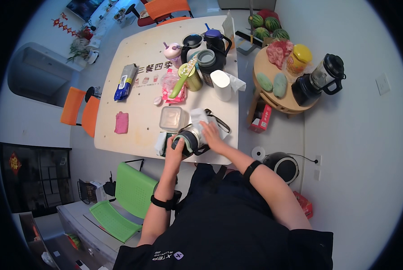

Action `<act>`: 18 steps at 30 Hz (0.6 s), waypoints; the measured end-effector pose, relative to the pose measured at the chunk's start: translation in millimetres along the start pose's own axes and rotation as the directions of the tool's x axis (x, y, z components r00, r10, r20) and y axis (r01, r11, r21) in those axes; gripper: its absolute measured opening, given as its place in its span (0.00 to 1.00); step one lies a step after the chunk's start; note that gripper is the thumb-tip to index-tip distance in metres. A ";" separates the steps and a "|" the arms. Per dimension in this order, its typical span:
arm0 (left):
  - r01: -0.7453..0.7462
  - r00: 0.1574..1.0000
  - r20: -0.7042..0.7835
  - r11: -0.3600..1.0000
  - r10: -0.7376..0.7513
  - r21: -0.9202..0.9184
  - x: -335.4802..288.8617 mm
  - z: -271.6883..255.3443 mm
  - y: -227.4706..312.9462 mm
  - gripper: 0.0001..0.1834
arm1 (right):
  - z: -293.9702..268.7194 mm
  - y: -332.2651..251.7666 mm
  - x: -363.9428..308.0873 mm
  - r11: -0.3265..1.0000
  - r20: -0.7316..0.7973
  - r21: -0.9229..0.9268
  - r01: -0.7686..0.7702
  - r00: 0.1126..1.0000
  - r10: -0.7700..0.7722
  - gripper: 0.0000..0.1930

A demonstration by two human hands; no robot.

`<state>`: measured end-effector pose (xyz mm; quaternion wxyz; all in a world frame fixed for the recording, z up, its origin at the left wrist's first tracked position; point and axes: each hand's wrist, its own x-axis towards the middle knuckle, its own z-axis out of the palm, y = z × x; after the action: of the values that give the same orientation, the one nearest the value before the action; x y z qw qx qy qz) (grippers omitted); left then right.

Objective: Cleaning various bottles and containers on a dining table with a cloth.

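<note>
The tissue (pixel 197 115) is white, the cloth (pixel 122 122) pink, the watermelons (pixel 272 23) striped dark and light green.

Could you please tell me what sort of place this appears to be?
It looks like a home dining area, judging by the pale table, the orange chair at its left and the blender over on the right.

A silver-and-black vessel (pixel 194 133), showing a pale green band at its dark end, is lying tilted near the table's (pixel 140 121) near edge; a crumpled white tissue (pixel 198 116) is bunching at its far side.
</note>
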<state>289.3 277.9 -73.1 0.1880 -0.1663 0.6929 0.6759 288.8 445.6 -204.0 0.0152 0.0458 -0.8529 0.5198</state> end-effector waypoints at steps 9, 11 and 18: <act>-0.210 0.971 -0.011 0.878 0.238 0.430 -12.9 7.1 9.3 0.28 | -38.7 -58.8 -9.2 0.869 0.105 0.494 -0.026 0.994 -0.030 0.22; -0.201 0.970 -0.026 0.863 0.240 0.463 -13.5 14.9 20.1 0.31 | -58.5 -69.8 -11.0 0.735 0.137 0.650 -0.194 0.981 0.138 0.22; -0.504 0.842 0.084 0.722 0.532 0.474 8.4 22.2 12.3 0.41 | -69.3 -101.2 0.7 0.655 0.239 0.704 -0.272 0.961 0.143 0.22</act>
<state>276.8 300.7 -66.8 0.0068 0.0662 0.8614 0.5035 296.1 461.0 -82.6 -0.1333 -0.0078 -0.5719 0.8094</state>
